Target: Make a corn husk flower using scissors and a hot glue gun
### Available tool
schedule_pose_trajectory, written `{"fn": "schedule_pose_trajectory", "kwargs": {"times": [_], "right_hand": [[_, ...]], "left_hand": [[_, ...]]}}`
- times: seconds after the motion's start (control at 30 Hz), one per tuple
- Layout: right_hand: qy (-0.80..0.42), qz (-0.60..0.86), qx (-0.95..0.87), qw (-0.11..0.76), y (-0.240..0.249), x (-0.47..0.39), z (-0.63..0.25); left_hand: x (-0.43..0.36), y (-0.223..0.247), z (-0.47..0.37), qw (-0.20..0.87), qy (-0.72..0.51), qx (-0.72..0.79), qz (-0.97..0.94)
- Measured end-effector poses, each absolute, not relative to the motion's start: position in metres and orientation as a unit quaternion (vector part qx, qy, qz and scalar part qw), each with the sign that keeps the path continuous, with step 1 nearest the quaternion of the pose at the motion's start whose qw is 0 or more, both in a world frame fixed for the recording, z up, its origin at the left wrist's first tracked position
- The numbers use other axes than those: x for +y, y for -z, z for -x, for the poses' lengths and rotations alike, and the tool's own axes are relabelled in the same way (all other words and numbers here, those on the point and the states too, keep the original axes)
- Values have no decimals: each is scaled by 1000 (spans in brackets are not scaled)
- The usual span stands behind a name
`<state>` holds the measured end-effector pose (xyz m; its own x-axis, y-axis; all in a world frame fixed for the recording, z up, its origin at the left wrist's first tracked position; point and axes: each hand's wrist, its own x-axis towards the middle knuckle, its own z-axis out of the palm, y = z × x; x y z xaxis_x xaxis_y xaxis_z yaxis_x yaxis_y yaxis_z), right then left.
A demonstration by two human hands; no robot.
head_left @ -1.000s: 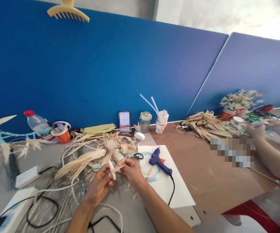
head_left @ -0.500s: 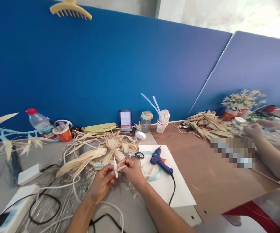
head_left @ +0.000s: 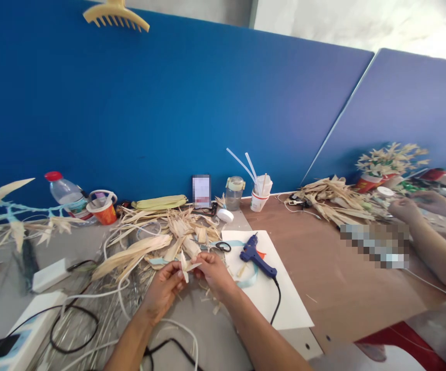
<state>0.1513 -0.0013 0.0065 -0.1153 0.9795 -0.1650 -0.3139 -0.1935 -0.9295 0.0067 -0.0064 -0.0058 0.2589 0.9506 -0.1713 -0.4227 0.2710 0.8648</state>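
View slightly further left, husk piece (head_left: 185,266) partly hidden by left hand (head_left: 164,289).

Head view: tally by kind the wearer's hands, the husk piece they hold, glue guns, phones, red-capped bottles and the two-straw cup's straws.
Hands (left hand, right hand): 2
Husk piece: 1
Glue gun: 1
Phone: 1
Red-capped bottle: 1
Straws: 2
Total: 8
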Motion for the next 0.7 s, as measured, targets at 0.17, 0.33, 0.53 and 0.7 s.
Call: {"fn": "schedule_pose_trajectory", "kwargs": {"times": [0.17,0.33,0.53,0.7], "right_hand": [[-650,427,-385,497,-7,-2,-152],[-638,436,-400,492,-2,0,-153],[-594,450,-432,507,1,3,-154],[-556,458,-472,509,-2,3,-154]], "left_hand": [[-7,6,-6,705,-488,361,-367],[-7,6,-7,703,-489,361,-368],[-8,8,-7,703,-483,361,-377],[-7,11,-6,705,-480,361,-376]]}}
